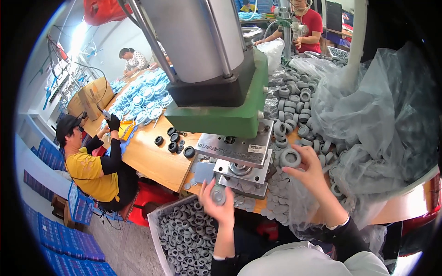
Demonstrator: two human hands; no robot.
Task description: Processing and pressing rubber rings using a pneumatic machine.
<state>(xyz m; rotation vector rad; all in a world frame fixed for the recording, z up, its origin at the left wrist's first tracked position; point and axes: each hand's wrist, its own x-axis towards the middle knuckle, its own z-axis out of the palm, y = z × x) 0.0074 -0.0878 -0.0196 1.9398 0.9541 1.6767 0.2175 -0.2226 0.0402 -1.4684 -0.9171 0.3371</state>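
Observation:
In my right hand (pixel 309 169), a grey rubber ring (pixel 290 158), shaped like a small tyre, is pinched between thumb and fingers. It sits just right of the metal die (pixel 235 149) under the press. My left hand (pixel 217 207) is raised at the die's front left corner, its fingers curled about a flat grey disc (pixel 218 195). The press has a green block (pixel 216 119) and a large grey cylinder (pixel 193 37) above the die. Loose grey discs (pixel 278 195) lie on the table to the right of the die.
A white bin (pixel 154 225) full of grey rings stands below my left hand. More rings (pixel 294 103) are heaped at right beside clear plastic sheeting (pixel 368 106). Black rings (pixel 173 140) lie on the wooden table (pixel 156 165). A co-worker in yellow (pixel 87 165) sits at left; others work farther back.

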